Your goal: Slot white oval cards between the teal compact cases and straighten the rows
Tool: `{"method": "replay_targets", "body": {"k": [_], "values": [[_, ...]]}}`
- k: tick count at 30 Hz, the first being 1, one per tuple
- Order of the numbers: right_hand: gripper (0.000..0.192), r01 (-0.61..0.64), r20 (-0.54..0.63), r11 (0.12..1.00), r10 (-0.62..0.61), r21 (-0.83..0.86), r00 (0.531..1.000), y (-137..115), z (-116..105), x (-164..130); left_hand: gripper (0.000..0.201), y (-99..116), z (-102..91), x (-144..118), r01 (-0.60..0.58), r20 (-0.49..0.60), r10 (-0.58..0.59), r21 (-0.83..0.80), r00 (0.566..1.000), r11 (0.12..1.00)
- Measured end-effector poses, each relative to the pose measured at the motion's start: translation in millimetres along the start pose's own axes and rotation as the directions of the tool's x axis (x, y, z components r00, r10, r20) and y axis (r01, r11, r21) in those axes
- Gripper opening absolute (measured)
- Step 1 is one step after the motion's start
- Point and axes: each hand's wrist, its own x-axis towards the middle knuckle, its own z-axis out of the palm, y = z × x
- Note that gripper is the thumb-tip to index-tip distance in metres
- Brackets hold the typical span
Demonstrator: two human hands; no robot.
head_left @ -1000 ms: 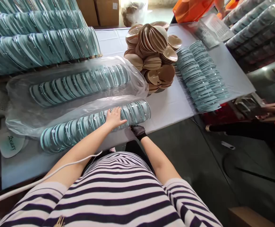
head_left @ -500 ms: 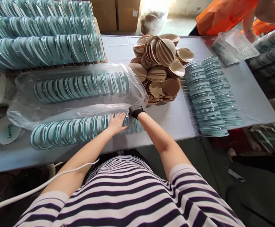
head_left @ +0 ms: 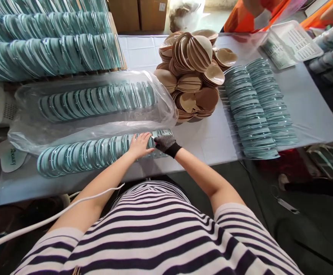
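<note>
A long row of thin, rounded glass pieces with green edges stands on edge along the front of the table, perhaps mirrors. My bare left hand rests on this row near its right end, its fingers apart. Close beside it, my right hand in a dark, fine-patterned glove lies over the last pieces, its fingers curled in toward the row. Whatever those fingers hold is hidden. Behind the row, a clear plastic bag lies around a second row of similar glass pieces.
Brown rounded pieces are heaped at the back middle. Two more glass rows stand right of them, near a white basket. Stacked glass rows fill the back left. A white cable crosses my left arm. Another person's orange clothing shows behind.
My right hand has shifted down from the row's back edge onto its top, fingers now curled inward. My left hand stays on the row. The white basket and the person behind have moved.
</note>
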Motion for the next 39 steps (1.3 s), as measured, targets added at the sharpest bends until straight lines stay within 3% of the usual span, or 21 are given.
{"method": "replay_targets", "body": {"k": [3,6,11,15,18,20,23,25,28,31,35,39], "values": [[0.036,-0.058,0.049,0.996,0.055,0.071,0.997,-7.4,50.0,-40.2,0.073,1.0,-0.7,0.1,0.007,0.004,-0.007,0.003,1.0,1.0],[0.035,-0.106,0.12,0.989,0.094,0.099,0.988,-12.7,90.8,-55.0,0.076,2.1,-0.7,0.2,0.012,0.009,-0.012,0.001,1.0,1.0],[0.036,-0.16,0.139,0.981,0.144,0.112,0.98,-16.7,117.2,-52.6,0.076,-0.1,0.7,-3.3,0.01,0.007,-0.01,0.013,1.0,1.0],[0.031,-0.168,0.124,0.976,0.152,0.135,0.981,-5.5,94.6,-60.8,0.079,-1.7,-0.4,-6.2,-0.01,0.034,0.01,0.02,0.999,1.0],[0.04,-0.212,-0.066,0.97,0.221,0.118,0.973,19.8,43.8,-52.9,0.085,9.7,-1.3,-1.6,-0.09,-0.018,0.09,0.019,0.996,0.996],[0.041,-0.279,-0.141,0.96,0.28,0.025,0.95,37.3,3.3,-31.8,0.088,23.2,0.0,5.7,-0.13,-0.028,0.13,-0.002,0.991,0.992],[0.033,-0.251,0.059,0.957,0.262,-0.146,0.963,49.1,-42.6,15.3,0.088,41.4,5.6,17.6,-0.105,0.0,0.105,-0.022,0.994,0.994],[0.028,-0.2,0.154,0.963,0.229,-0.182,0.961,45.0,-56.8,45.6,0.086,46.9,9.9,22.9,-0.095,-0.01,0.095,-0.015,0.995,0.995],[0.029,-0.136,0.207,0.97,0.178,-0.203,0.962,32.8,-61.4,72.7,0.086,46.3,13.4,25.4,-0.103,-0.021,0.103,0.006,0.994,0.995],[0.028,-0.075,0.237,0.977,0.122,-0.199,0.964,30.2,-57.6,67.1,0.085,43.5,13.3,25.1,-0.098,-0.011,0.098,0.012,0.995,0.995],[0.028,-0.073,0.142,0.985,0.095,-0.158,0.985,38.4,-36.3,14.7,0.082,43.9,12.9,25.1,-0.093,-0.017,0.092,-0.013,0.996,0.996],[0.031,-0.205,-0.002,0.977,0.205,-0.059,0.979,29.7,15.8,-59.2,0.084,45.7,13.3,26.8,-0.086,-0.019,0.086,-0.018,0.996,0.996]]}}
